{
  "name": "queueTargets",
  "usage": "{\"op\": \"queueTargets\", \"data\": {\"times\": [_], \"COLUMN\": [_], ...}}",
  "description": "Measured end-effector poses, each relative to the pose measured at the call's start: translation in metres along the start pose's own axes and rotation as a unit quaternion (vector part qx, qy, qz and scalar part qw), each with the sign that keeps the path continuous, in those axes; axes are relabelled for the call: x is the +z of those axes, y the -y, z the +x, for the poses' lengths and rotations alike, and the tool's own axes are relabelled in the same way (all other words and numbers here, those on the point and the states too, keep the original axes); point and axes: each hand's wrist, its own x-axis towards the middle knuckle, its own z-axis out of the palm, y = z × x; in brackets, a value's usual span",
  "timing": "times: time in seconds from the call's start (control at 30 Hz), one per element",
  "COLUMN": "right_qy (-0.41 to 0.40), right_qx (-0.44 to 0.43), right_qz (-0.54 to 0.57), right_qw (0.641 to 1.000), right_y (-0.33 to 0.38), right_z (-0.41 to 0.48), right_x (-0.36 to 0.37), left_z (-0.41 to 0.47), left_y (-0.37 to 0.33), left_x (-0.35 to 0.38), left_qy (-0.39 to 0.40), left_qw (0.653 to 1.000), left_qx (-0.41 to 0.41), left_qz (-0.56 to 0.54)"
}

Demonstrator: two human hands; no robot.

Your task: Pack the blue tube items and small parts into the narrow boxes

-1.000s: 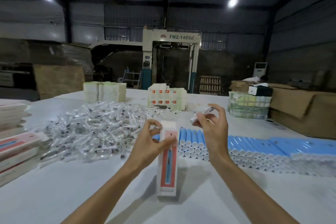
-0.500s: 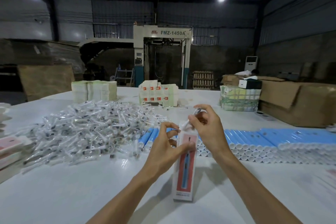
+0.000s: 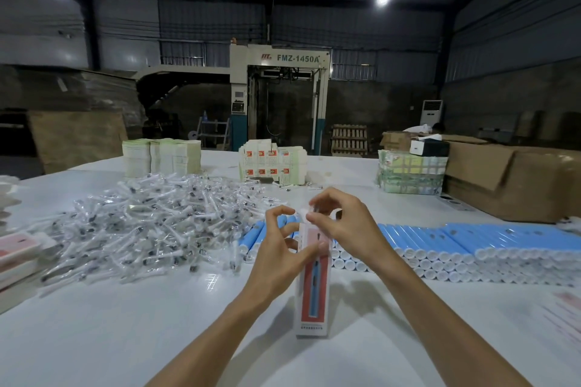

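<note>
the narrow box (image 3: 312,292) is stood upright on the desk (image 3: 157,339) and gripped near its top by the left hand (image 3: 276,251). a small wrapped part (image 3: 304,211) is pinched at the opening by the right hand (image 3: 349,229). the card is judged light and crushable, best held by its edges.

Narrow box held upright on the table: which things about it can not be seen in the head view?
- Inside of the narrow box: head view, top hidden by the right hand.
- The small part pinched by that hand: blurred, mostly covered.
- The print at the box's foot: too small to read.
- The pink boxes: cut by the left edge.
</note>
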Motion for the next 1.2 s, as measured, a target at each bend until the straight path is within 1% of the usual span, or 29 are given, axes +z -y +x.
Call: {"op": "queueTargets", "data": {"times": [0.13, 0.3, 0.37, 0.43, 0.47, 0.53, 0.6, 0.7, 0.77, 0.9, 1.0, 1.13, 1.2], "right_qy": [0.024, 0.064, 0.025, -0.055, -0.074, -0.051, -0.019, -0.024, -0.012, -0.007, -0.010, 0.025, 0.030], "right_qx": [0.015, 0.015, -0.009, -0.008, 0.005, 0.022, 0.020, 0.017, 0.024, 0.020, 0.024, 0.044, 0.056], "right_qz": [0.015, 0.008, 0.012, 0.077, 0.120, 0.172, 0.178, 0.201, 0.222, 0.212, 0.221, 0.221, 0.219], "right_qw": [0.999, 0.998, 1.000, 0.995, 0.990, 0.984, 0.984, 0.979, 0.975, 0.977, 0.975, 0.974, 0.974], "right_y": [-0.003, -0.008, -0.015, -0.022, -0.025, -0.030, -0.034, -0.034, -0.034, -0.037, -0.037, -0.034, -0.032], "right_z": [0.001, -0.013, -0.020, -0.028, -0.032, -0.039, -0.043, -0.043, -0.042, -0.043, -0.043, -0.044, -0.045], "right_x": [0.001, 0.003, 0.006, 0.006, 0.006, 0.008, 0.014, 0.016, 0.014, 0.013, 0.011, 0.006, 0.003], "left_z": [-0.001, -0.002, -0.002, -0.003, -0.003, -0.003, -0.003, -0.003, -0.003, -0.001, -0.002, -0.004, -0.004], "left_y": [0.002, 0.004, 0.004, 0.004, 0.004, 0.004, 0.004, 0.001, -0.001, -0.001, -0.004, -0.004, -0.005], "left_x": [0.000, -0.002, -0.004, -0.004, -0.005, -0.004, -0.005, -0.007, -0.009, -0.010, -0.010, -0.012, -0.013], "left_qy": [0.002, -0.007, -0.008, -0.013, -0.017, -0.024, -0.027, -0.024, -0.021, -0.018, -0.006, 0.000, 0.004], "left_qw": [1.000, 1.000, 1.000, 1.000, 1.000, 1.000, 1.000, 0.999, 0.999, 0.999, 0.998, 0.997, 0.997], "left_qx": [0.001, 0.007, 0.008, 0.012, 0.013, 0.010, -0.002, -0.020, -0.022, -0.022, -0.036, -0.036, -0.041], "left_qz": [0.008, 0.015, 0.012, 0.009, 0.010, 0.005, -0.016, -0.041, -0.042, -0.024, -0.051, -0.064, -0.064]}}
